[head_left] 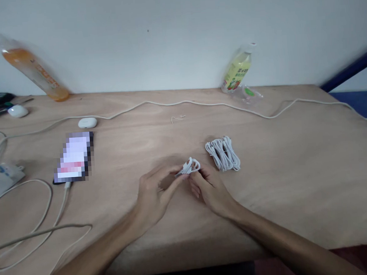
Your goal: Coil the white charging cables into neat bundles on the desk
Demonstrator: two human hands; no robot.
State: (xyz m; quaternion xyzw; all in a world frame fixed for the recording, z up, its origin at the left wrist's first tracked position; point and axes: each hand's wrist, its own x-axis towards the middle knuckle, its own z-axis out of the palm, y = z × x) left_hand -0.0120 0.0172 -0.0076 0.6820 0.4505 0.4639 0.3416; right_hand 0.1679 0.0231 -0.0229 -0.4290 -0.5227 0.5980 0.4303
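Note:
Between my two hands, just above the wooden table (pixel 285 181), is a white cable (pixel 192 165) folded into a small looped bundle. My left hand (pixel 157 191) pinches its left side with thumb and fingers. On the other side, my right hand (pixel 210 187) grips the bundle's lower right part, its fingers curled and partly hidden. Right of my hands lie several coiled white cables (pixel 223 153) set side by side. Short whitish scraps (pixel 177 118) rest farther back, possibly bits of tie.
A phone (pixel 73 156) with a blurred screen is plugged in at left, near loose cords (pixel 50 203) and a white earbud case (pixel 87 122). An orange drink bottle (pixel 36 74) and a yellow-green bottle (pixel 238 71) lean by the wall. A long white cord (pixel 186 102) crosses the back.

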